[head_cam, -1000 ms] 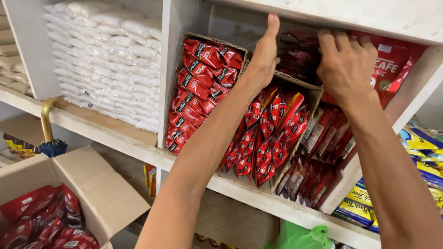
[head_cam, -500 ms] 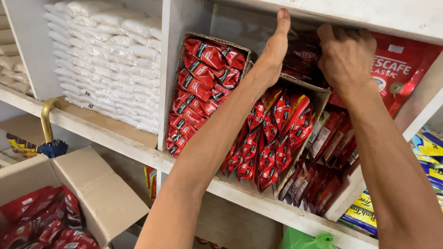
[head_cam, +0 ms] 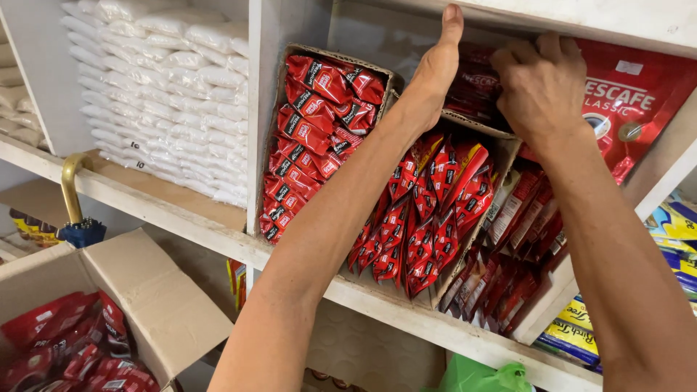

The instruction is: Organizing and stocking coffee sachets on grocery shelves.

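Two hands are raised into the top of a shelf compartment, near each other but not touching. The left hand has its thumb pointing up against the underside of the upper shelf board, and its fingers go behind a cardboard tray of dark red sachets, so I cannot tell if they are closed on anything. The right hand is just beside it, knuckles up, with fingers curled down into the same dark red sachets; how firm the grip is I cannot tell.

Directly under the hands stands a second open carton full of bright red sachets with yellow and black marks, packed upright and leaning. To the left of the left hand another carton holds similar red sachets stacked flat. To the right of the right hand leans a large red pouch with white lettering and a cup picture. Below the right arm there are brown-red sachets, and further right yellow and blue packets. Far to the left, white bags are piled. An open cardboard box with red packs sits low on the left.
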